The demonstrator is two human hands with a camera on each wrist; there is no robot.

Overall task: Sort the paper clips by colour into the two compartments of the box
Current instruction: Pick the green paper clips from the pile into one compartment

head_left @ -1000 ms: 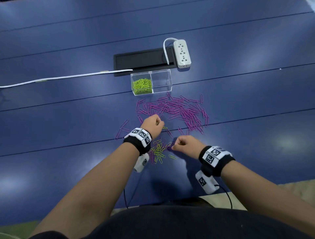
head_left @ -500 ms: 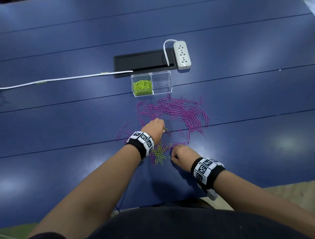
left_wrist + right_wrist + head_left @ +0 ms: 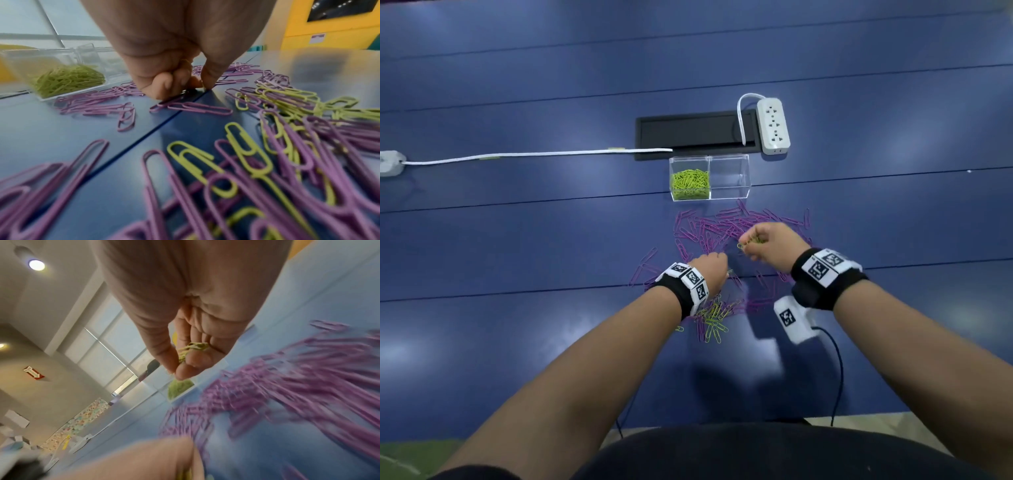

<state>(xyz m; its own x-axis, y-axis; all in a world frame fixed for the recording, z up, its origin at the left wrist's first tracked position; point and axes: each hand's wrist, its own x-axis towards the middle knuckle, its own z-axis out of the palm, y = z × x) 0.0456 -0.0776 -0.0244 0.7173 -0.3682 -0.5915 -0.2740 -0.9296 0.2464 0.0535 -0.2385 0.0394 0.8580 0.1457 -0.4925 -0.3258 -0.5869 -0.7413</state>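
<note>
Blue tabletop (image 3: pixel 517 240), items listed left to right.

1. White cable (image 3: pixel 534 156), running from a grey plug at the far left edge to the black recessed panel (image 3: pixel 688 132) at centre rear.
2. Left hand (image 3: pixel 709 270), wristband with printed markers. Fingers (image 3: pixel 162 84) curled down against the tabletop with the thumb tip beside them, pinching at something thin at the seam (too small to identify; a sliver of yellow-green shows between the fingers in the left wrist view). Purple clips lie just beside the fingertips.
3. Mixed heap of green and purple clips (image 3: pixel 714 317), nearest the person, partly under the left wrist.
4. Clear box (image 3: pixel 746 174), two compartments, standing just in front of the black panel. Left compartment holds the sorted green clips (image 3: pixel 690 185); right compartment shows no clips.
5. Loose purple clips (image 3: pixel 705 229), a wide scatter on the tabletop between the box and the hands.
6. Right hand (image 3: pixel 774 246), raised above the purple scatter, fingers closed around a small bunch of green clips (image 3: pixel 193 347) with loops poking out at the thumb side. Wristband and a hanging white camera unit (image 3: pixel 792 322) below the wrist.
7. White power strip (image 3: pixel 773 125), at the panel's right end, cord looping into the panel.
</note>
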